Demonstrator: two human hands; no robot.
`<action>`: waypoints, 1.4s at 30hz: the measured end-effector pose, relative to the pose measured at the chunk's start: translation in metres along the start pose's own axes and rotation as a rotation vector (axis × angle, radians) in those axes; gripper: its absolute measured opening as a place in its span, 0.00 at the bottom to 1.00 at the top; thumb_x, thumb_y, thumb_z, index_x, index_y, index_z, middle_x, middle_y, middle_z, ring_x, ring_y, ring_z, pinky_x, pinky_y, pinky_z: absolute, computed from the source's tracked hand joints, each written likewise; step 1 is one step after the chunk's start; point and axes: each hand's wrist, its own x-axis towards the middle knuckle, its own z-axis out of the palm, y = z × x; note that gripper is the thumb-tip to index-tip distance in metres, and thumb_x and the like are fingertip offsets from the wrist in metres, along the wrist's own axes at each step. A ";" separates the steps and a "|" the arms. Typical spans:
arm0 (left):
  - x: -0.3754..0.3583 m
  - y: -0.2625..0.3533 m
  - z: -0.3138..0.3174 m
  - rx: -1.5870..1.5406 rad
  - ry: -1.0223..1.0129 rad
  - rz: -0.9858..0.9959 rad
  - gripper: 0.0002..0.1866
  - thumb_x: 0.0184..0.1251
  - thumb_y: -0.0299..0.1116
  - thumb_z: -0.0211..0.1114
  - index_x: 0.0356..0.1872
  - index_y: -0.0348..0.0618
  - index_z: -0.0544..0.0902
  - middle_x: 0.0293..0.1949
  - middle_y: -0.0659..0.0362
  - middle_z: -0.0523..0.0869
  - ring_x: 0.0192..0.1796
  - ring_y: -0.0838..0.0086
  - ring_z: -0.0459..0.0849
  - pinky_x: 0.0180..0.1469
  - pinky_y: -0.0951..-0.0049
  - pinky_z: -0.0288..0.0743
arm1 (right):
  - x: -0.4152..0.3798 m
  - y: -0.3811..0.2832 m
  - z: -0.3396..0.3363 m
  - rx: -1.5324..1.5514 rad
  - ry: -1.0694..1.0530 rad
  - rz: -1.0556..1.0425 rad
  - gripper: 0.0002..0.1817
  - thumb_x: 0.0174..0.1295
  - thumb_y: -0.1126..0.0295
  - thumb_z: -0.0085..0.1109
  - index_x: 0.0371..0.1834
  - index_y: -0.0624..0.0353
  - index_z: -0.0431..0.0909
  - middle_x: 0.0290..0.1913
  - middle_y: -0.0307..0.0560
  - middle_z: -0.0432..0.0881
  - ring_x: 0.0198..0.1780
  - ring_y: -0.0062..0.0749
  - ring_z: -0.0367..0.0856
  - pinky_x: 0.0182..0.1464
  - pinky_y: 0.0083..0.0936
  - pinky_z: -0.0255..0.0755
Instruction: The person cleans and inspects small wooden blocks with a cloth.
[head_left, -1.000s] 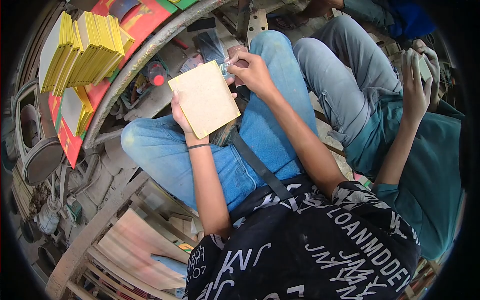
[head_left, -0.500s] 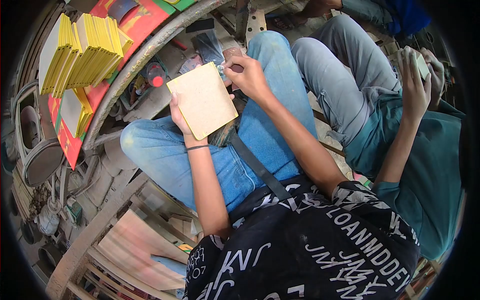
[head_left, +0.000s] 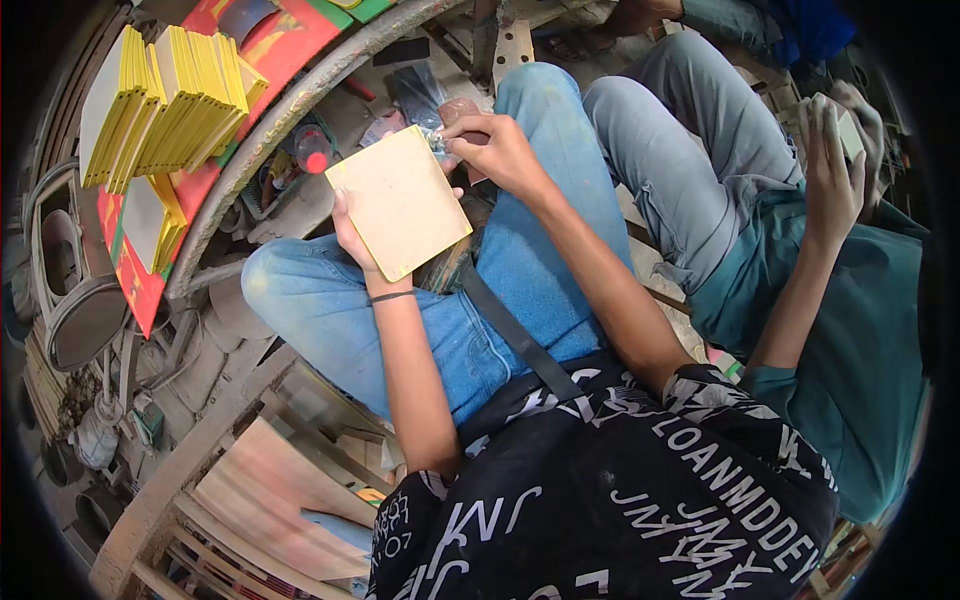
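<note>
My left hand grips a pale square board with yellow edges from its left and lower side, tilted above my lap. Some of its fingers are hidden behind the board. Close to the board's upper right corner, my right hand is closed in a pinch. A small whitish, crumpled-looking thing shows at its fingertips, too small to name.
Upright yellow-edged boards stand packed on a red painted panel at the left, behind a curved metal bar. A red-capped bottle lies beyond my knee. At the right, a co-worker's hands hold a small block.
The board has shifted slightly left and turned a little in my left hand. My right fingertips have moved slightly away from its corner. The co-worker's hands have shifted slightly.
</note>
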 end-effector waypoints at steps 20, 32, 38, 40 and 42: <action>0.000 -0.002 -0.001 -0.006 -0.026 -0.005 0.47 0.62 0.63 0.49 0.73 0.39 0.51 0.67 0.37 0.62 0.63 0.34 0.67 0.56 0.31 0.67 | 0.000 -0.009 -0.009 0.006 -0.087 0.194 0.07 0.58 0.74 0.61 0.36 0.66 0.82 0.25 0.35 0.79 0.27 0.16 0.74 0.28 0.16 0.68; -0.006 0.002 -0.015 0.057 0.050 0.002 0.45 0.63 0.61 0.51 0.71 0.35 0.54 0.68 0.39 0.63 0.65 0.35 0.66 0.59 0.29 0.63 | 0.002 -0.005 -0.014 0.243 -0.155 0.203 0.02 0.56 0.80 0.61 0.30 0.65 0.77 0.41 0.39 0.80 0.32 0.16 0.77 0.24 0.14 0.67; -0.008 0.002 -0.004 0.151 0.173 0.113 0.43 0.65 0.59 0.52 0.70 0.35 0.56 0.68 0.41 0.63 0.65 0.36 0.66 0.60 0.27 0.60 | 0.006 0.004 -0.014 0.226 -0.156 0.251 0.03 0.57 0.78 0.60 0.33 0.67 0.80 0.28 0.41 0.82 0.28 0.17 0.78 0.22 0.13 0.66; -0.008 0.002 -0.003 0.161 0.159 0.113 0.43 0.65 0.59 0.52 0.70 0.35 0.56 0.68 0.41 0.63 0.65 0.35 0.65 0.60 0.27 0.59 | 0.005 0.002 -0.013 0.245 -0.155 0.228 0.04 0.57 0.78 0.58 0.35 0.66 0.80 0.28 0.40 0.82 0.28 0.17 0.77 0.22 0.13 0.66; -0.007 0.003 -0.006 0.115 0.120 0.069 0.43 0.65 0.59 0.52 0.71 0.35 0.56 0.68 0.40 0.63 0.65 0.33 0.65 0.60 0.27 0.60 | 0.004 -0.001 -0.014 0.220 -0.169 0.265 0.04 0.58 0.78 0.58 0.34 0.65 0.80 0.31 0.41 0.82 0.29 0.17 0.77 0.23 0.13 0.66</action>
